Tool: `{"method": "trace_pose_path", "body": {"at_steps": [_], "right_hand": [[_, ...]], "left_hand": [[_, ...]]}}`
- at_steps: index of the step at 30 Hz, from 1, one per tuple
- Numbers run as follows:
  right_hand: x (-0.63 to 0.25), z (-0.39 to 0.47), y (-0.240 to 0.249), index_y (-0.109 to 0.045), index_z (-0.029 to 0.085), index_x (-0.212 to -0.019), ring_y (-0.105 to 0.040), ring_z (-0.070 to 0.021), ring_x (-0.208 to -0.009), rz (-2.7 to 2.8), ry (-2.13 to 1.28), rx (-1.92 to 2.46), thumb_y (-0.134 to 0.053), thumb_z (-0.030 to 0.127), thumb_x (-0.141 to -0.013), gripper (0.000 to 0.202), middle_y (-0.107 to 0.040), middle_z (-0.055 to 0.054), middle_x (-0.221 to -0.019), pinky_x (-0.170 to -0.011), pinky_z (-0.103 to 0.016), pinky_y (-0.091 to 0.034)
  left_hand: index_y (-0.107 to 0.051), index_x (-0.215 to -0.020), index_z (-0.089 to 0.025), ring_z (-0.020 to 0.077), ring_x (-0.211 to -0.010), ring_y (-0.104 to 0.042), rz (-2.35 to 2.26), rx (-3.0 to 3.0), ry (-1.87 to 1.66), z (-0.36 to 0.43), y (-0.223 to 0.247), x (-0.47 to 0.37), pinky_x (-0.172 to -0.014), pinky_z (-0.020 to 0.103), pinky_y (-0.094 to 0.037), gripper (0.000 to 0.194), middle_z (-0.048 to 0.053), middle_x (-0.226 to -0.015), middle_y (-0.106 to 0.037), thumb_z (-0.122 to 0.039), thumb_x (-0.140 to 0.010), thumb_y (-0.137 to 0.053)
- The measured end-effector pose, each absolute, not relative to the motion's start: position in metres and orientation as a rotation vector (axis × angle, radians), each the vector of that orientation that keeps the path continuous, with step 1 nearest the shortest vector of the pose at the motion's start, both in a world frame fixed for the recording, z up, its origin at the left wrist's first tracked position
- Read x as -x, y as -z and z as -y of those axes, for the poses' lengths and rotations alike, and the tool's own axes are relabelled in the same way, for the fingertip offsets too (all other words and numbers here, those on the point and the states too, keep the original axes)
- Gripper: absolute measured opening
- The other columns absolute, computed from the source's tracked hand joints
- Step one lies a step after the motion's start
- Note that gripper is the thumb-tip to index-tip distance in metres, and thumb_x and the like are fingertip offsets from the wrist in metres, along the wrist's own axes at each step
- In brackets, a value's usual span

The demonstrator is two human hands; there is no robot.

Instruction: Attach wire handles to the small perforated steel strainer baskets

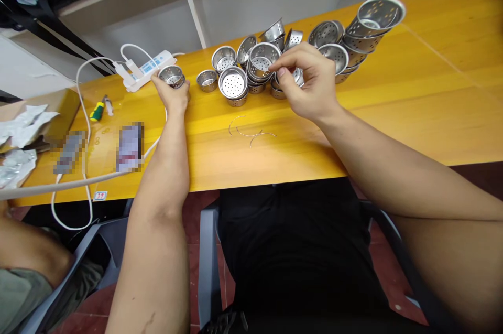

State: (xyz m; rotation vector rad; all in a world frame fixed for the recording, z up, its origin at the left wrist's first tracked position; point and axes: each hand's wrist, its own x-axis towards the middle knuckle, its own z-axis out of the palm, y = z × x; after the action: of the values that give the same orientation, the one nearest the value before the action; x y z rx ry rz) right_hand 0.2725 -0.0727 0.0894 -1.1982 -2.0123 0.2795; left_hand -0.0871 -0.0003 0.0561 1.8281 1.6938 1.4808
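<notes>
My left hand (175, 94) is wrapped round a small perforated metal strainer cup (172, 76), held mouth up beside the power strip. On the right, the thumb and forefinger of my right hand (312, 81) close at the side of another strainer cup (262, 59), which sits atop a cluster of similar cups. The exact contact is partly hidden by the fingers. In front of the cluster stands a short pile with a cup (233, 83) on top. One lone cup (206, 81) stands between my left hand and the cluster. Thin curved wires (251, 133) lie loose nearer me.
A tall leaning stack of strainer cups (375, 18) rises at the right. At the left are a white power strip (151, 69) with cables, a green-yellow screwdriver (97, 111), two blurred devices and a cardboard box (65, 111). Another person's leg (33, 242) shows lower left.
</notes>
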Motion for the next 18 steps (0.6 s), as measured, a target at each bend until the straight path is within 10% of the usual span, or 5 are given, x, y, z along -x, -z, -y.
{"method": "trace_pose_path", "body": {"at_steps": [5, 13, 18], "right_hand": [[-0.272, 0.075, -0.093, -0.072, 0.046, -0.162, -0.064, -0.0523, -0.144, 2.059, -0.246, 1.184, -0.05, 0.071, -0.114, 0.058, -0.083, -0.013, -0.143, -0.112, -0.076, -0.055], [-0.274, 0.075, -0.098, -0.067, 0.049, -0.167, -0.058, -0.0529, -0.151, 2.069, -0.3, 1.258, -0.043, 0.078, -0.114, 0.066, -0.085, -0.013, -0.131, -0.114, -0.078, -0.052], [-0.275, 0.073, -0.094, -0.067, 0.047, -0.168, -0.064, -0.0482, -0.142, 2.057, -0.263, 1.261, -0.035, 0.066, -0.119, 0.061, -0.083, -0.011, -0.144, -0.114, -0.072, -0.056]], "left_hand": [[-0.061, -0.134, -0.027, 0.0282, -0.186, -0.036, -1.75, -1.896, -1.504, -0.003, -0.064, 0.084, -0.149, 0.055, -0.04, 0.069, 0.008, -0.144, -0.079, -0.079, -0.096, -0.086], [-0.046, -0.148, -0.03, 0.0303, -0.163, -0.063, -1.794, -1.758, -1.822, -0.029, -0.044, 0.074, -0.147, 0.047, -0.045, 0.085, 0.011, -0.165, -0.06, -0.034, -0.084, -0.103], [-0.049, -0.148, -0.031, 0.0296, -0.154, -0.07, -1.663, -1.798, -1.694, -0.013, -0.045, 0.061, -0.141, 0.047, -0.053, 0.088, 0.01, -0.159, -0.064, -0.039, -0.082, -0.108]]}}
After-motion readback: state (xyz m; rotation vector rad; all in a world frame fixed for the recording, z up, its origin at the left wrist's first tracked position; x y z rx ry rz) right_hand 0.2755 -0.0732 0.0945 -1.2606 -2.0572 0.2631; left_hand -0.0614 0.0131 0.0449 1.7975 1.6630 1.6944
